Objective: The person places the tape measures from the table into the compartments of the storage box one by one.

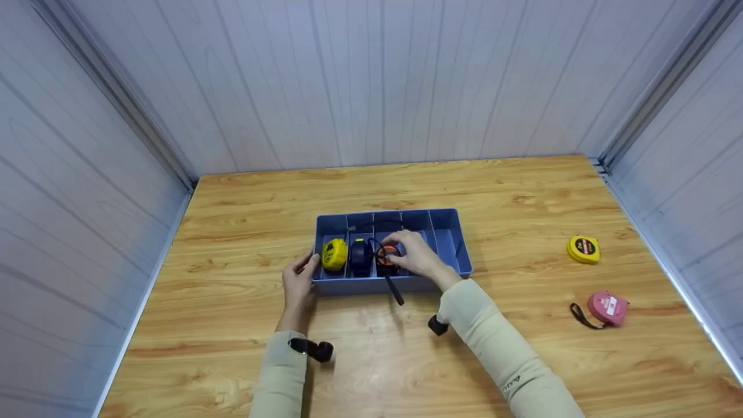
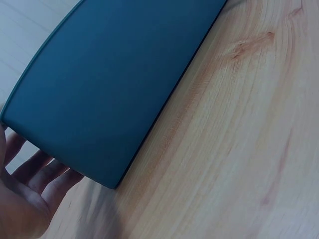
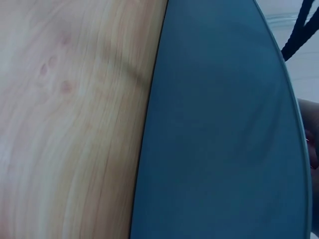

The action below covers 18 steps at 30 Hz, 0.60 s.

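A blue divided box (image 1: pixel 380 285) sits on the wooden table. My left hand (image 1: pixel 298 281) holds its left front corner, thumb at the rim and fingers along the outside of the end wall; the left wrist view shows those fingers (image 2: pixel 45 174) beside the box (image 2: pixel 114 94). Inside the third compartment, my right hand (image 1: pixel 415 254) grips an orange and black tape measure (image 1: pixel 388 251), whose black strap (image 1: pixel 395 290) hangs over the front wall. A yellow tape measure (image 1: pixel 335 255) occupies the leftmost compartment, and a dark blue one (image 1: pixel 361 258) the second. In the right wrist view, the front wall (image 3: pixel 224 124) hides most of my right hand.
On the table's right side lie a yellow tape measure (image 1: pixel 583 249) and, nearer me, a pink tape measure (image 1: pixel 608 308) with a black strap. Pale panel walls (image 1: pixel 377 87) enclose the table at the back and both sides.
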Tool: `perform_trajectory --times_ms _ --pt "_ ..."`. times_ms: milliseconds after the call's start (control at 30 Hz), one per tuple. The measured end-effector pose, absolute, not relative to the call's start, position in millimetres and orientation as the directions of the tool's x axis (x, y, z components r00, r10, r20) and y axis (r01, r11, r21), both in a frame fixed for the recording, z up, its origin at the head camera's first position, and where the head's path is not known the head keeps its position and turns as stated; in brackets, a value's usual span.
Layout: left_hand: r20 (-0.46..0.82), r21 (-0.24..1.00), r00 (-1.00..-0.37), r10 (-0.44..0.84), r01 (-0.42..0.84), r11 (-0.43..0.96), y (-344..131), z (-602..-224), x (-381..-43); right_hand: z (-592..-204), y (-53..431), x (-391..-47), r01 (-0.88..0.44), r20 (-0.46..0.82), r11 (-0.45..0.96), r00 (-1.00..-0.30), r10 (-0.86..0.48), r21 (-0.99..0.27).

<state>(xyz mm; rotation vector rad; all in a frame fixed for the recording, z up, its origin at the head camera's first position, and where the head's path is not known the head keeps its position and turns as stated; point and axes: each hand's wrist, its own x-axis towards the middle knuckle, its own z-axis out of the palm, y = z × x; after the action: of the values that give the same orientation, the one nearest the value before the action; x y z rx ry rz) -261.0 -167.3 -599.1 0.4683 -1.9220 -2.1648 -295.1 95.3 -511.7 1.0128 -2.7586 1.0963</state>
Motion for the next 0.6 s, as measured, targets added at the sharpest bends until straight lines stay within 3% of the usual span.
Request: perform_trajectory --times_ms 333,600 --pt "-0.151 0.976 -0.916 -0.372 -0.078 -0.205 -165.7 -596.3 -261.2 -509.9 97.1 -289.6 -0.606 0.303 0.497 -0.770 -0.561 -0.621" --pt "-0.143 0.982 -0.916 -0.374 -0.083 -0.172 -163.7 -593.0 -259.3 -506.9 100.4 -286.2 -0.622 0.358 0.421 -0.753 -0.552 -0.660"
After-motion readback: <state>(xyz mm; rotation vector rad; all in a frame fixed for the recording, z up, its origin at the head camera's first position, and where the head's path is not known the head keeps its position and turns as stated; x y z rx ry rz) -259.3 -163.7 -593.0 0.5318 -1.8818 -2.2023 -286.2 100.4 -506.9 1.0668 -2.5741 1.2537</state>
